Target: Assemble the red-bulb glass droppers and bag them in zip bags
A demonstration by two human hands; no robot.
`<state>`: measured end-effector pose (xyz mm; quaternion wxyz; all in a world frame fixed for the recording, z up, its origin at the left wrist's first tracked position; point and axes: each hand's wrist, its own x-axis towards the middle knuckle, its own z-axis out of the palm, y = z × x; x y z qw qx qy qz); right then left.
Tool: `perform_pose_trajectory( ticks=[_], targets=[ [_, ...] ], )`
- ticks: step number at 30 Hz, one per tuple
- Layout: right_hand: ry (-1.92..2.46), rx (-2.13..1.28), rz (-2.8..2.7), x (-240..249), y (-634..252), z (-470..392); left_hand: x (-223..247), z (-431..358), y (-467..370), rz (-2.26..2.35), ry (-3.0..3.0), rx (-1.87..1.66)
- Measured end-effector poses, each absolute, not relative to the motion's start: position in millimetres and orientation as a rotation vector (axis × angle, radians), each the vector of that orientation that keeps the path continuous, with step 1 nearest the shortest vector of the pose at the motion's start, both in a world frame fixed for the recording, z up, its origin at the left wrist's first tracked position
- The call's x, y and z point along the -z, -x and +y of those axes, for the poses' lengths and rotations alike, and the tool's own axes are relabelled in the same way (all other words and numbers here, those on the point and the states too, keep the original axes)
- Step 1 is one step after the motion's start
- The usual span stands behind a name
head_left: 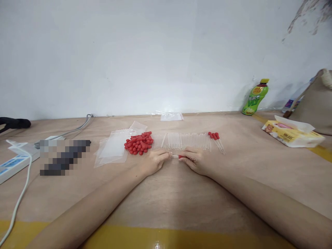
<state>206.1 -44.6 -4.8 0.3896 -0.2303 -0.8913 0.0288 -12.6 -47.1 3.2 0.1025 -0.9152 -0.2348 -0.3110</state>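
One clear tube point(175, 156) and one red bulb point(181, 157) meet near the middle of the counter point(176, 204), on the near side of a row of clear tubes point(175, 140). The left hand point(157, 161) pinches the tube between thumb and fingers; the right hand point(195, 160) grasps the bulb in the same manner. Good practice, as judged from this pose, is to grip the tube close to the joint, keep tube and bulb on one line, and press with a slight twist, since so slender a piece would probably snap under sideways force.

Counted from left to right, the counter carries one power strip point(16, 166), at least three overlapping clear bags point(112, 147), one heap of loose red bulbs point(139, 143), the single row of clear tubes lying side by side, three capped tubes point(217, 141) with their red ends farthest from the viewer, one green bottle point(256, 97) near the wall point(124, 58), and one yellow tissue pack point(290, 135). Heap and row are too crowded for a sure count; each appears to number several dozen.
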Motion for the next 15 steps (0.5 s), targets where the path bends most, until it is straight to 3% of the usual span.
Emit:
perform_pose_trajectory(
  ticks=[10, 15],
  targets=[
    [0.634, 0.031, -2.327, 10.8, -206.2, -43.8, -4.3, -51.8, 11.8, -0.657, 2.562, 0.698],
    [0.684, -0.190, -2.226, 5.0, -208.7, -41.1, 1.2, -49.6, 9.5, -0.779, 2.602, 0.981]
  ],
)
